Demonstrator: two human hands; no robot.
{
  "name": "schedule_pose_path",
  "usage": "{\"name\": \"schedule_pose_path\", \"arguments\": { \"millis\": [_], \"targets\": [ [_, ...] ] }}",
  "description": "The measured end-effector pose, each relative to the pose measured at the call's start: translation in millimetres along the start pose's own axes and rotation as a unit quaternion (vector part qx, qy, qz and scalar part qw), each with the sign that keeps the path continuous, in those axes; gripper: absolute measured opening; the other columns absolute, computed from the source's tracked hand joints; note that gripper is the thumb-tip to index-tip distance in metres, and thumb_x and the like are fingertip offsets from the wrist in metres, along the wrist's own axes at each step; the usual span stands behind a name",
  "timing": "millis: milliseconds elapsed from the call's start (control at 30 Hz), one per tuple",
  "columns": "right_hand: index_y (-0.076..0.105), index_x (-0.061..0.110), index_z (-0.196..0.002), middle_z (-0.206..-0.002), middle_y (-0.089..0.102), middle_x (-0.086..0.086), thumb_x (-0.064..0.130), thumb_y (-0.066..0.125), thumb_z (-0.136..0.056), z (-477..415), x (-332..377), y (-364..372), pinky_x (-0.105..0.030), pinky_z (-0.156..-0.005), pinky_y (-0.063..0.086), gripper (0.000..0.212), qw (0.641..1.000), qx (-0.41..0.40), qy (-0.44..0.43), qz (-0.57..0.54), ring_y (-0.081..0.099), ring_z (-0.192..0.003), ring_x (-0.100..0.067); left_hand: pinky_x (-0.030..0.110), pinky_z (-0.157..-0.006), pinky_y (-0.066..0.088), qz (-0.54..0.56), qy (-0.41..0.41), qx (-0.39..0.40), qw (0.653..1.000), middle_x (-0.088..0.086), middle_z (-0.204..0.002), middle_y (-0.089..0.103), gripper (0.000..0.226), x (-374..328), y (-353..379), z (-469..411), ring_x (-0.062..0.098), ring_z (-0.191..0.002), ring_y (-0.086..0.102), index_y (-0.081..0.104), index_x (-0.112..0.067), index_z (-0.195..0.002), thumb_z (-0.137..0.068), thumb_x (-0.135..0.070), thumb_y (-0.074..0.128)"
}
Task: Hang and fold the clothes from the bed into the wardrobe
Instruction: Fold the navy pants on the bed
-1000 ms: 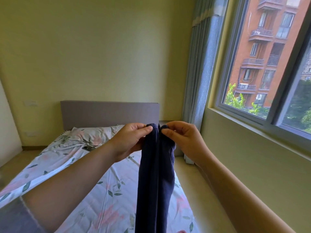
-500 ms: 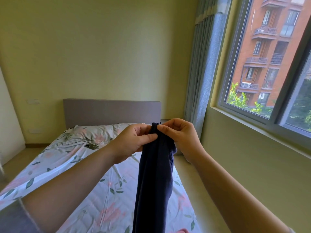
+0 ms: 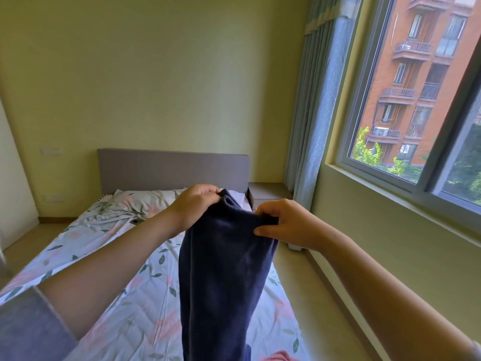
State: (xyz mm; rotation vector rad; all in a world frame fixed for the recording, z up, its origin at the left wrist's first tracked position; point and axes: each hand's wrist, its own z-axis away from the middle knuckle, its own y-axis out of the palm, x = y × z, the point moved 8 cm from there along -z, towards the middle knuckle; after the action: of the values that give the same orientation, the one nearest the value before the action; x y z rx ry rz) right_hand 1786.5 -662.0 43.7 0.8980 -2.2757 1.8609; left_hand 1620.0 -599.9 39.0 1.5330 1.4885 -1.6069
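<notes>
Left hand [image 3: 194,208] and right hand [image 3: 283,225] pinch the navy garment's [image 3: 223,277] top edge above the bed [image 3: 104,256], apparently spreading it; next, probably, folding.

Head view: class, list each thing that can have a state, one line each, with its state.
navy garment, hanging, top edge held up.
left hand, gripping the garment's top edge.
right hand, pinching the garment's top edge.
curtain, drawn aside beside the window.
bed sheet, spread, rumpled near the pillow.
</notes>
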Motion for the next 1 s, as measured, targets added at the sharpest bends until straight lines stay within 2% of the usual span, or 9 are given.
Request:
{"name": "schedule_pose_path", "arguments": {
  "millis": [133,200,300,467,567,700,767,900,1000],
  "targets": [
    [0.059,0.028,-0.097,-0.084,0.058,0.01,0.031,0.059,-0.092,-1.2,9.7,-9.5,-0.034,-0.091,0.035,0.006,0.971,-0.045,-0.034,0.234,0.054,-0.085,-0.017,0.015,-0.077,0.049,-0.114,0.038,0.029,0.992,-0.009,-0.086,0.075,0.021,-2.0,6.2,2.4,0.001,-0.082,0.068,0.073,-0.025,-0.086,-0.069,-0.033,0.082],
    [0.058,0.029,-0.101,-0.095,0.065,0.009,0.033,0.055,-0.095,-1.3,14.6,-12.9,-0.033,-0.094,0.032,0.008,0.962,-0.08,-0.043,0.257,0.057,-0.095,-0.016,0.004,-0.064,0.043,-0.145,0.081,0.0,0.986,-0.023,-0.078,0.072,0.017,-7.3,6.7,1.6,-0.013,-0.072,0.063,0.071,-0.034,-0.078,-0.07,-0.029,0.086],
    [0.058,0.029,-0.1,-0.099,0.068,0.01,0.032,0.056,-0.096,-1.5,18.7,-16.8,-0.031,-0.092,0.03,0.006,0.957,-0.119,-0.054,0.258,0.057,-0.1,-0.015,0.003,-0.059,0.04,-0.097,0.101,-0.025,0.99,-0.022,-0.07,0.071,0.012,-9.8,7.7,-1.6,-0.014,-0.064,0.058,0.073,-0.033,-0.075,-0.078,-0.024,0.079],
    [0.065,0.012,-0.094,-0.103,0.066,0.0,0.008,0.069,-0.082,11.6,11.2,-29.7,-0.029,-0.089,0.042,0.013,0.953,-0.279,-0.063,0.095,0.055,-0.101,-0.023,0.015,-0.064,0.052,0.094,0.063,0.017,0.993,-0.004,-0.076,0.074,0.01,-17.3,14.2,-2.2,0.004,-0.069,0.066,0.078,-0.021,-0.075,-0.082,-0.015,0.074],
    [0.062,0.007,-0.085,-0.103,0.058,-0.004,-0.004,0.068,-0.071,26.0,8.8,-25.7,-0.02,-0.086,0.039,0.019,0.916,-0.396,-0.064,0.021,0.052,-0.098,-0.025,0.018,-0.071,0.054,0.06,0.09,0.021,0.994,-0.004,-0.08,0.074,0.006,-35.6,17.6,-5.0,0.005,-0.073,0.066,0.078,-0.022,-0.077,-0.081,-0.018,0.075],
    [0.062,0.013,-0.084,-0.109,0.048,0.0,-0.003,0.062,-0.069,41.7,-8.2,-28.5,-0.022,-0.082,0.045,0.022,0.86,-0.505,-0.047,-0.062,0.051,-0.101,-0.022,0.02,-0.077,0.051,0.006,0.119,0.03,0.992,-0.001,-0.086,0.075,0.005,-51.0,21.2,-4.9,0.004,-0.076,0.062,0.077,-0.017,-0.086,-0.081,-0.019,0.076],
    [0.057,0.017,-0.092,-0.116,0.046,0.004,-0.003,0.066,-0.072,39.5,-22.2,-28.6,-0.028,-0.081,0.052,0.03,0.865,-0.49,-0.019,-0.107,0.052,-0.104,-0.016,0.019,-0.076,0.051,0.016,0.115,0.035,0.993,-0.003,-0.082,0.073,0.004,-51.0,21.4,-3.8,0.003,-0.075,0.062,0.077,-0.016,-0.085,-0.082,-0.017,0.075],
    [0.04,0.024,-0.131,-0.108,0.067,0.0,0.006,0.072,-0.08,12.1,-50.1,3.8,-0.026,-0.082,0.055,0.063,0.916,-0.293,0.083,-0.26,0.066,-0.089,-0.008,0.014,-0.069,0.051,0.082,0.108,0.038,0.99,-0.006,-0.078,0.073,0.005,-49.3,21.0,-1.7,0.002,-0.073,0.065,0.075,-0.016,-0.083,-0.085,-0.013,0.071],
    [0.064,0.003,-0.104,-0.081,0.068,-0.001,-0.002,0.064,-0.086,7.6,-59.9,16.3,-0.032,-0.071,0.05,0.019,0.908,-0.244,0.088,-0.329,0.059,-0.076,-0.009,0.014,-0.071,0.052,0.099,0.106,0.045,0.988,-0.005,-0.082,0.074,0.011,-47.2,17.4,-0.7,0.004,-0.077,0.067,0.077,-0.021,-0.081,-0.085,-0.014,0.07]
  ]
}}
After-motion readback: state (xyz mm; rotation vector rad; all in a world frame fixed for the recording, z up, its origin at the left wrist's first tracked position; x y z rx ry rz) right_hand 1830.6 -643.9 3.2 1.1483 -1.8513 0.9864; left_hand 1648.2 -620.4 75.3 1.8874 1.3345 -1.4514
